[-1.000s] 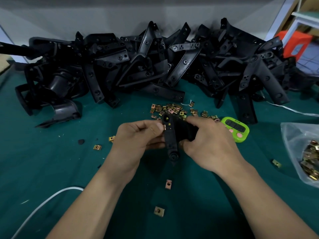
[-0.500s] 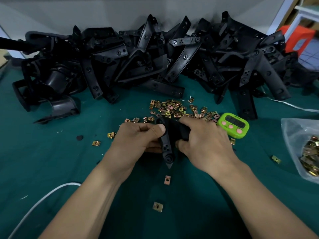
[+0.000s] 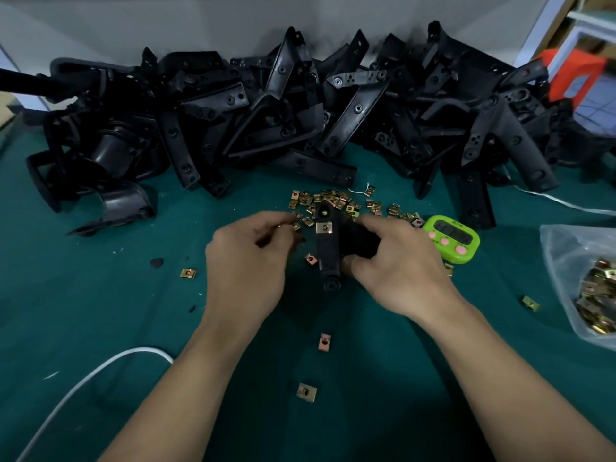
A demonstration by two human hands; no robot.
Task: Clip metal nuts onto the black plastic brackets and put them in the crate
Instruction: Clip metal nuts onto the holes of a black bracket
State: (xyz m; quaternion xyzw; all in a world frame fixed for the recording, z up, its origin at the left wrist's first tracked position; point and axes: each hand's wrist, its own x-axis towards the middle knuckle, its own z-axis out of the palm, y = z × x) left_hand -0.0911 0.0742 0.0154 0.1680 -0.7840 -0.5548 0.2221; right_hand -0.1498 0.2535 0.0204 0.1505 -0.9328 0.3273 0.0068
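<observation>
Evidently the right hand (image 3: 396, 261) grips the bracket (image 3: 328, 258) steady — 1 nut (image 3: 325, 227) clipped just beyond its grip — freeing the left hand (image 3: 246, 261) to curl at the nut pile (image 3: 333, 200); whether it holds any is unclear.

The right hand (image 3: 396, 268) covers the right side of the black plastic bracket (image 3: 328, 248) it grips. The left hand's (image 3: 246, 261) curled fingers (image 3: 283, 221) hide whatever they may pinch. The clear plastic bag of brass-coloured metal nuts (image 3: 566, 248) and the white cable (image 3: 140, 349) run past the view's edges. The green plastic timer's (image 3: 451, 238) display is unreadable.
</observation>
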